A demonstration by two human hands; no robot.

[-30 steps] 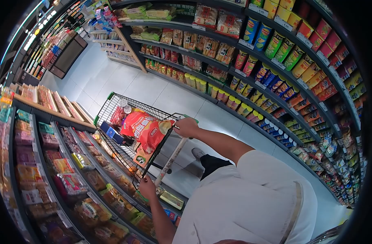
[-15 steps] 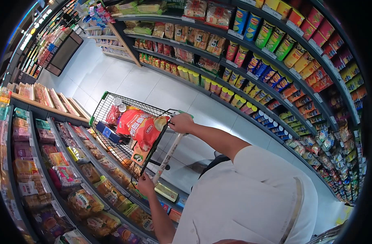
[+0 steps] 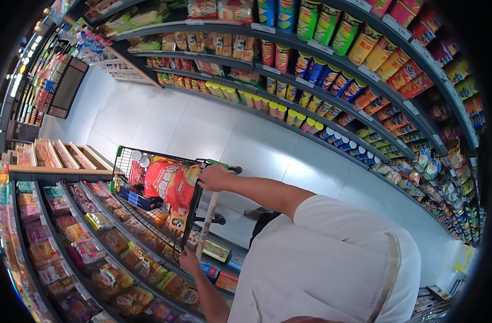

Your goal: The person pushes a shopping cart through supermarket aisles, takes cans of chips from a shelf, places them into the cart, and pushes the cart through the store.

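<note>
A wire shopping cart [image 3: 159, 224] with green corners stands before me in the aisle. My right hand [image 3: 214, 177] is closed around the far end of its handle side, by the green corner. At the near end, my left hand [image 3: 189, 260] is closed on the dark frame of the cart; its fingers are partly hidden. The pale handle bar [image 3: 206, 226] runs between the two hands. Inside the cart lie a large red snack bag [image 3: 168, 182], a dark blue box [image 3: 134, 198] and clear-capped containers [image 3: 140, 158].
Close along the cart's left side runs a shelf of packaged breads and snacks [image 3: 111, 277]. Across the aisle, long shelves hold chip canisters [image 3: 316, 24] and bagged goods. Pale floor tiles [image 3: 203, 124] stretch between. Wooden trays [image 3: 63, 154] stand at the shelf's end.
The view has turned a little, so the shelves and cart appear shifted to the left. Both hands keep their hold on the cart, and its contents look the same.
</note>
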